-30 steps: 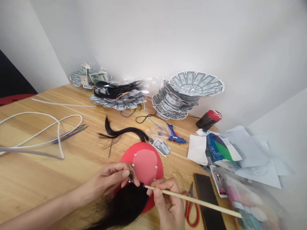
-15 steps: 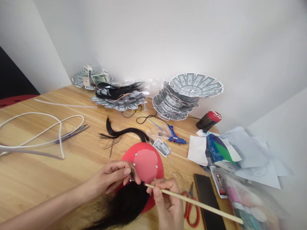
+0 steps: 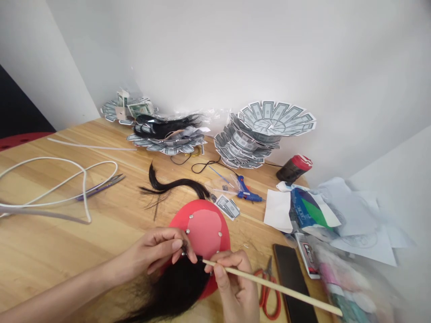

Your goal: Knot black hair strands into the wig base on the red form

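Observation:
A red oval piece with a pink inner area and metal studs lies in front of me. Dark hair is spread over its lower part. My left hand pinches a small dark end of hair at the top of this bunch, by the studs. My right hand grips a thin wooden stick between thumb and fingers. Its near tip touches or almost touches the upper edge of the hair, while the long end points to the lower right.
Beyond lie a loose lock of hair, a blue glue gun and stacked banknote-print paper bowls. To the right are red-handled scissors, a phone and papers. White tubing and purple-handled scissors lie left.
Almost nothing differs. My right hand and the stick's tip have shifted very slightly, and the left hand keeps its pinch in the same place.

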`<move>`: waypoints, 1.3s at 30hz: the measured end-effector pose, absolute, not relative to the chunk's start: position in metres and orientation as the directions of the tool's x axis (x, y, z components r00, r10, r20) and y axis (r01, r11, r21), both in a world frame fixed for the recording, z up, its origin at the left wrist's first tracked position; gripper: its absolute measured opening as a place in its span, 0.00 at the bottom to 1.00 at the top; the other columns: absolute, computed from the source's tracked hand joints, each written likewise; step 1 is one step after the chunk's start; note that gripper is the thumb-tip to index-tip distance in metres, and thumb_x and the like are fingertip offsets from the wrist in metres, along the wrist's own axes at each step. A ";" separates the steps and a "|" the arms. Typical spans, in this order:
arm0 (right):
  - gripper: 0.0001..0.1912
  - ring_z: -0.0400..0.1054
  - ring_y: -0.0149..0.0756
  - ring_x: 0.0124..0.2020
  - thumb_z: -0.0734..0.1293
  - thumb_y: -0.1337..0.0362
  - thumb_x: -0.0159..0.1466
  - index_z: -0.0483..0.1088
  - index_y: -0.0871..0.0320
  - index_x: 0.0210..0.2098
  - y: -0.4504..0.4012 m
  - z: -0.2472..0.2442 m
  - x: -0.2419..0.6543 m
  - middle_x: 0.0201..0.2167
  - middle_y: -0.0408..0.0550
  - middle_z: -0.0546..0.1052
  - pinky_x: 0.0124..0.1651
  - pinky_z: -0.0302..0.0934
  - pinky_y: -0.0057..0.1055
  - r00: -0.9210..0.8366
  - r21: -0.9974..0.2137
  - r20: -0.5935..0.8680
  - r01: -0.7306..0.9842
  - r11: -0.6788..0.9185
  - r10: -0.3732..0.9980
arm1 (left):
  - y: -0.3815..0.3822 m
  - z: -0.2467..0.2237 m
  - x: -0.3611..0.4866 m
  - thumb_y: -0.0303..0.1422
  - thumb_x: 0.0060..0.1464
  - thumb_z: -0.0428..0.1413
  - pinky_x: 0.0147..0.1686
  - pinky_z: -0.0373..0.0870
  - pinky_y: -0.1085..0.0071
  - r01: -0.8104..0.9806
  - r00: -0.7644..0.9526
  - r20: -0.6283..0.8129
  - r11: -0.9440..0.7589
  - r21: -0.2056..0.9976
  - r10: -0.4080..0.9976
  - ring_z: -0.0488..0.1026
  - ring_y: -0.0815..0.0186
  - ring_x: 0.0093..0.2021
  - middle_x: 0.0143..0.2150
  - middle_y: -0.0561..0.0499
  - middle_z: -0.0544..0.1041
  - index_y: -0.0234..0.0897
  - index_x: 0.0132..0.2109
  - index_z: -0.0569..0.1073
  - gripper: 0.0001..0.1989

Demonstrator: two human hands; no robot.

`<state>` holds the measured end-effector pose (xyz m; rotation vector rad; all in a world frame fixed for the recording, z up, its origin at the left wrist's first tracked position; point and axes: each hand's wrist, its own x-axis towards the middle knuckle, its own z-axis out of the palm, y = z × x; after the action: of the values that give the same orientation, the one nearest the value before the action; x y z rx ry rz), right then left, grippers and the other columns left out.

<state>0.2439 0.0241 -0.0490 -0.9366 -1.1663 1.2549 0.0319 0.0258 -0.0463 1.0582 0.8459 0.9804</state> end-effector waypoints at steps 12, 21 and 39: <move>0.15 0.73 0.35 0.30 0.74 0.50 0.65 0.74 0.52 0.31 0.028 -0.044 0.249 0.26 0.42 0.79 0.37 0.67 0.30 -0.112 -0.978 0.067 -0.205 0.043 0.991 | 0.025 -0.050 0.034 0.55 0.65 0.57 0.15 0.50 0.77 -0.211 0.322 -0.114 0.189 0.959 0.940 0.55 0.77 0.16 0.30 0.51 0.72 0.32 0.36 0.77 0.27; 0.17 0.69 0.34 0.28 0.70 0.48 0.68 0.71 0.53 0.30 0.026 -0.046 0.245 0.24 0.41 0.76 0.34 0.63 0.31 -0.080 -0.987 0.089 -0.140 0.077 0.993 | 0.024 -0.044 0.034 0.55 0.66 0.56 0.14 0.47 0.79 -0.191 0.357 -0.116 0.194 0.962 0.927 0.54 0.80 0.17 0.35 0.49 0.75 0.32 0.35 0.74 0.27; 0.21 0.66 0.32 0.27 0.69 0.46 0.69 0.69 0.52 0.27 0.024 -0.050 0.243 0.24 0.39 0.72 0.33 0.61 0.29 -0.025 -0.996 0.071 -0.056 0.070 0.997 | 0.023 -0.042 0.034 0.53 0.68 0.54 0.17 0.52 0.77 -0.151 0.394 -0.090 0.161 0.975 0.915 0.57 0.77 0.19 0.38 0.47 0.76 0.33 0.35 0.72 0.26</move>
<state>0.2433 0.0244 -0.0503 -1.1039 -1.2208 1.2023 0.0338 0.0227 -0.0425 1.1477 0.8501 0.9085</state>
